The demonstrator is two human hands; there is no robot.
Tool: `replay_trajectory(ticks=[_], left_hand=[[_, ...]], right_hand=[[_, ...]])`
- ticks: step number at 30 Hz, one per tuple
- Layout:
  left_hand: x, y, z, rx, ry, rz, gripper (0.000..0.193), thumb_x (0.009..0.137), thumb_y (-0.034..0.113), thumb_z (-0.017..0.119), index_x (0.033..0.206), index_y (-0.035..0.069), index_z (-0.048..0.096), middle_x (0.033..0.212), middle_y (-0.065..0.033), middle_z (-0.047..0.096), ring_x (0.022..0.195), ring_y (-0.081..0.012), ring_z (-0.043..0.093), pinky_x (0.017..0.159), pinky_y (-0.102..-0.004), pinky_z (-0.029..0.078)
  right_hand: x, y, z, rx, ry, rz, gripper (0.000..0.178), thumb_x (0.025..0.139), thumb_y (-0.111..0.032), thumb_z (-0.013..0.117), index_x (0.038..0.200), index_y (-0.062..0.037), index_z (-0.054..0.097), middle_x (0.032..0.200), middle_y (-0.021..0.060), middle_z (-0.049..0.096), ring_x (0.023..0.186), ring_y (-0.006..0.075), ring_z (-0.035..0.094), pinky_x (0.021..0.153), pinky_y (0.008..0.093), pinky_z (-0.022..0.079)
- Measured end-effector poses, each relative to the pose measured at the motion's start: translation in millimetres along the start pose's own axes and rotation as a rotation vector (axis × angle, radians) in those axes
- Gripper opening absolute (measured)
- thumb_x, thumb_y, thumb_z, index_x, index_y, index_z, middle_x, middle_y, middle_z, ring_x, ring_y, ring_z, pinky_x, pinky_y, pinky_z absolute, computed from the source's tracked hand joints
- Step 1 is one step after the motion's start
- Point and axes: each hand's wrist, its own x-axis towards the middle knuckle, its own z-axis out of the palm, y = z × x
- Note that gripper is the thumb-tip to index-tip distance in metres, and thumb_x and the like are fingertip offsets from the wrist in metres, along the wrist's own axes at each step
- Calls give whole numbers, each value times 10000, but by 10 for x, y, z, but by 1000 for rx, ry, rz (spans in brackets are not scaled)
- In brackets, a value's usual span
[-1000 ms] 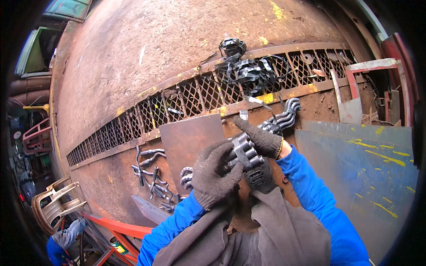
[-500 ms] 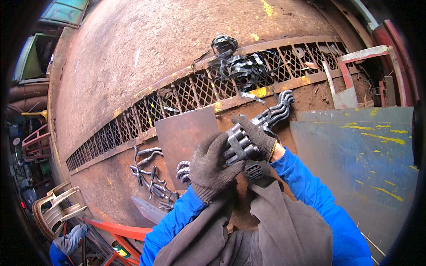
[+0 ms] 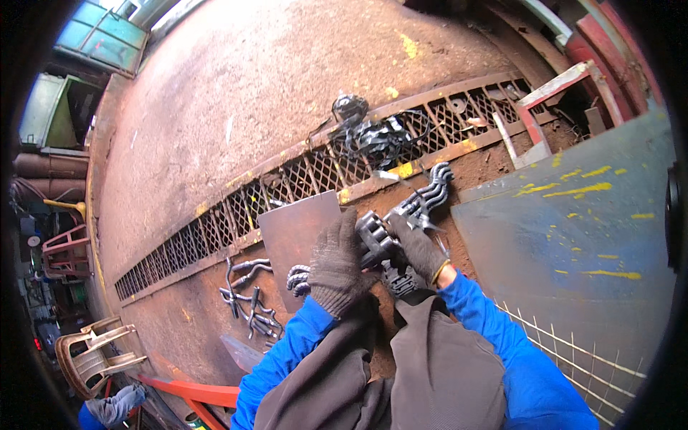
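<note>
A bundle of dark bent metal rods (image 3: 377,235) lies across my lap side, with its thick round ends toward me and its ribbed, curved ends (image 3: 436,188) pointing away to the right. My right hand (image 3: 418,249), in a dark knitted glove, is wrapped over the bundle's near right side. Against its left side presses my gloved left hand (image 3: 335,259), fingers together along the thick ends and thumb hidden. Just left of that hand, more ribbed rod ends (image 3: 299,279) rest on a brown metal plate (image 3: 297,228).
Loose bent rods (image 3: 252,304) lie on the ground at left. Tangled black strapping (image 3: 380,137) sits on the grating (image 3: 304,175) ahead. A large grey sheet (image 3: 573,222) is on the right, an orange-red frame (image 3: 190,389) at lower left, near a plastic chair (image 3: 97,356) and another person (image 3: 113,410).
My left hand has straightened from its curl over the bundle to lie along its side. My right hand has slid slightly nearer to me. The view has shifted a little.
</note>
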Motion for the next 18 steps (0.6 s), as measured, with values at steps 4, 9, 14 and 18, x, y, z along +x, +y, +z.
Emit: replay_trajectory(ticks=[4, 9, 14, 18], left_hand=[[74, 102, 128, 147, 36, 18, 877, 758, 276, 808, 1488, 43, 382, 1317, -216, 550, 1116, -420, 585, 929, -525, 485], [179, 240, 109, 162, -42, 51, 836, 812, 338, 779, 1490, 59, 378, 1261, -230, 581, 1084, -443, 595, 900, -547, 489], [185, 193, 76, 107, -131, 29, 782, 813, 374, 787, 1445, 88, 426, 1216, -246, 603, 1079, -459, 600, 888, -557, 495], [145, 122, 76, 70, -40, 34, 703, 816, 367, 781, 1390, 89, 487, 1147, -249, 640, 1042, -469, 616, 867, -556, 507]], right_hand=[[-265, -319, 25, -310, 196, -76, 496, 932, -100, 482, 1418, -2, 453, 927, 286, 664, 728, 470, 640, 635, 554, 506], [-511, -200, -167, -555, -191, -183, 309, 980, -187, 476, 1232, -19, 534, 863, 304, 652, 748, 480, 653, 613, 552, 501], [-666, -436, -277, -420, -167, -140, 264, 966, -248, 528, 1145, -62, 582, 872, 271, 670, 782, 454, 679, 634, 555, 505], [-749, -917, -386, -398, -225, -200, 171, 959, -246, 539, 1069, -134, 609, 875, 207, 668, 809, 423, 687, 628, 535, 503]])
